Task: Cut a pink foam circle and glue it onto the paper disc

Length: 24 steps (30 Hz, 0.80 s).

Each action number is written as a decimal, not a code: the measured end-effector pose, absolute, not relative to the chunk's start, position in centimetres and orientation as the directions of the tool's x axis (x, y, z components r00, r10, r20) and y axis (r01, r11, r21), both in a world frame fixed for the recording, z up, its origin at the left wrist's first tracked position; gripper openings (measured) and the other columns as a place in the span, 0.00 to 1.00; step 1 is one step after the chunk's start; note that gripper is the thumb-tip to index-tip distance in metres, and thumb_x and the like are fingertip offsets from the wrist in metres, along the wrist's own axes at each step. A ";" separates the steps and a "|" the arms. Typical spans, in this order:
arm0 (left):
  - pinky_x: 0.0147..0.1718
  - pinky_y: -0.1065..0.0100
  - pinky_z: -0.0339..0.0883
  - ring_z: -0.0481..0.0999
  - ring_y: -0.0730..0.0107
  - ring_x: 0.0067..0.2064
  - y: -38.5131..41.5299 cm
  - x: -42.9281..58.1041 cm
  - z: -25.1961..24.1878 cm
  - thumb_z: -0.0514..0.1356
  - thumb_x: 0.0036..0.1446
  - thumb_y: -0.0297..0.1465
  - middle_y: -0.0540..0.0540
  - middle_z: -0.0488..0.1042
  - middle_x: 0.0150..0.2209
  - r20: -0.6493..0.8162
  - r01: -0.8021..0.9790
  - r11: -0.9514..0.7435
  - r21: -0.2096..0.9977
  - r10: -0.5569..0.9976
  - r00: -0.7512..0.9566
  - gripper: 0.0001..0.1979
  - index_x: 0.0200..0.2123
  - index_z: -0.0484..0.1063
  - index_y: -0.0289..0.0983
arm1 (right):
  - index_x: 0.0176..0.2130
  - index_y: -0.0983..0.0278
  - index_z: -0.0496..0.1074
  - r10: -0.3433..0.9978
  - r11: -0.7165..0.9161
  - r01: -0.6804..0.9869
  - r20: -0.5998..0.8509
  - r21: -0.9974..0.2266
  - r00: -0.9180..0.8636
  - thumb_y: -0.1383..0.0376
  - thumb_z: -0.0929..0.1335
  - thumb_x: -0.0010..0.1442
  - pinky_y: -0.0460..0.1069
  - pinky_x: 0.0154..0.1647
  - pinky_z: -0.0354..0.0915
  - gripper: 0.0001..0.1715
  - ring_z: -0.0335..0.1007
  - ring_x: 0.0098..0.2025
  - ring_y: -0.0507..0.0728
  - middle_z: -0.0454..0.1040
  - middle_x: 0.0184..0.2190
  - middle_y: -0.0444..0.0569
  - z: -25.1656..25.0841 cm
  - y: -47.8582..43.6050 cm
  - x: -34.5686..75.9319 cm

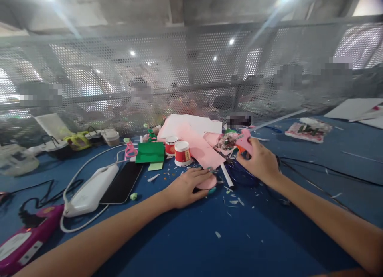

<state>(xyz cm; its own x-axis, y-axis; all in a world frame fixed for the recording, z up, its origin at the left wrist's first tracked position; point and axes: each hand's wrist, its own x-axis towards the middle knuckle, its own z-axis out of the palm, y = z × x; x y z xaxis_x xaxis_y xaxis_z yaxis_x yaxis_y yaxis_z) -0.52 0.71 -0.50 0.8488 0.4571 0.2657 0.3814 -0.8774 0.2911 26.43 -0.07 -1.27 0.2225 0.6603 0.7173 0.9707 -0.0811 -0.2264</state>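
Blue tabletop [179, 245]: left hand [186, 188] around pink disc [208, 182], right hand [261, 159], apart, around pink glue gun [245, 140]

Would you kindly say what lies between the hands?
In the head view: a pink disc partly under the left hand, then a white stick and dark blue bundle before the right hand.

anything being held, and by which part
Right hand holds a pink tool beside its orange part; left hand partly covers a pink disc, grip unclear.

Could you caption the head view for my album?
Left hand on a round pink piece, right hand holding a pink tool, scraps on the blue table.
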 end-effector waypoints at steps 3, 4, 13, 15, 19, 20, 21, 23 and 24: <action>0.58 0.53 0.54 0.64 0.59 0.58 0.6 -0.5 -0.1 0.52 0.60 0.35 0.43 0.66 0.57 0.269 0.340 -0.885 0.317 0.428 0.863 0.22 0.58 0.61 0.41 | 0.43 0.63 0.66 0.685 -0.084 0.939 0.665 -0.332 0.296 0.51 0.64 0.50 0.50 0.26 0.58 0.24 0.71 0.30 0.63 0.74 0.27 0.50 -1.2 -0.3 26.2; 0.58 0.55 0.55 0.65 0.60 0.58 0.6 -0.5 0.0 0.50 0.61 0.35 0.44 0.67 0.57 0.278 0.334 -0.882 0.333 0.431 0.859 0.21 0.57 0.61 0.41 | 0.41 0.62 0.67 0.689 -0.072 0.930 0.656 -0.360 0.307 0.49 0.65 0.50 0.50 0.26 0.58 0.25 0.70 0.28 0.62 0.73 0.25 0.49 -1.2 -0.4 26.0; 0.57 0.54 0.56 0.63 0.56 0.59 1.1 -1.0 -0.6 0.56 0.57 0.39 0.43 0.64 0.58 0.241 0.394 -0.840 0.374 0.498 0.833 0.28 0.60 0.56 0.43 | 0.37 0.62 0.68 0.713 -0.030 0.898 0.621 -0.438 0.327 0.44 0.66 0.48 0.49 0.25 0.57 0.26 0.71 0.29 0.62 0.74 0.26 0.50 -1.3 -0.9 24.9; 0.57 0.51 0.55 0.61 0.52 0.60 1.2 -1.0 -0.7 0.60 0.52 0.40 0.39 0.60 0.61 0.226 0.449 -0.804 0.390 0.557 0.799 0.36 0.62 0.52 0.41 | 0.40 0.62 0.68 0.705 -0.057 0.893 0.616 -0.446 0.352 0.45 0.66 0.49 0.50 0.27 0.58 0.28 0.71 0.32 0.64 0.74 0.29 0.51 -1.1 -0.8 25.4; 0.59 0.48 0.51 0.58 0.51 0.61 1.2 -1.0 -0.8 0.61 0.51 0.39 0.37 0.58 0.61 0.200 0.469 -0.770 0.431 0.589 0.783 0.38 0.62 0.51 0.39 | 0.42 0.62 0.68 0.724 -0.100 0.893 0.583 -0.440 0.368 0.45 0.65 0.50 0.51 0.28 0.58 0.28 0.71 0.33 0.64 0.75 0.30 0.53 -1.1 -0.5 25.9; 0.59 0.48 0.51 0.58 0.51 0.61 1.2 -0.9 -0.8 0.61 0.51 0.39 0.37 0.58 0.61 0.199 0.463 -0.772 0.435 0.584 0.787 0.37 0.62 0.51 0.39 | 0.43 0.62 0.68 0.732 -0.102 0.894 0.576 -0.436 0.364 0.45 0.65 0.50 0.51 0.29 0.59 0.28 0.71 0.33 0.64 0.75 0.31 0.53 -1.2 -0.5 25.9; 0.59 0.48 0.51 0.58 0.52 0.60 1.2 -0.9 -0.8 0.61 0.52 0.39 0.37 0.59 0.61 0.196 0.458 -0.776 0.433 0.578 0.792 0.37 0.62 0.51 0.39 | 0.43 0.62 0.68 0.741 -0.103 0.897 0.568 -0.429 0.357 0.45 0.65 0.50 0.51 0.29 0.59 0.28 0.71 0.33 0.64 0.75 0.31 0.53 -1.3 -0.5 25.8; 0.59 0.49 0.51 0.58 0.52 0.60 1.2 -0.9 -0.7 0.60 0.53 0.39 0.37 0.59 0.61 0.190 0.455 -0.789 0.413 0.563 0.804 0.36 0.62 0.51 0.39 | 0.42 0.62 0.69 0.762 -0.106 0.905 0.551 -0.413 0.341 0.45 0.65 0.51 0.51 0.28 0.59 0.28 0.71 0.32 0.63 0.75 0.31 0.53 -1.4 -0.4 25.6; 0.59 0.49 0.50 0.58 0.53 0.61 1.2 -0.9 -0.7 0.59 0.53 0.39 0.38 0.59 0.61 0.188 0.454 -0.796 0.401 0.556 0.809 0.36 0.62 0.51 0.39 | 0.42 0.61 0.69 0.771 -0.111 0.906 0.540 -0.408 0.338 0.45 0.64 0.51 0.51 0.28 0.59 0.27 0.71 0.32 0.63 0.75 0.31 0.52 -1.4 -0.4 25.6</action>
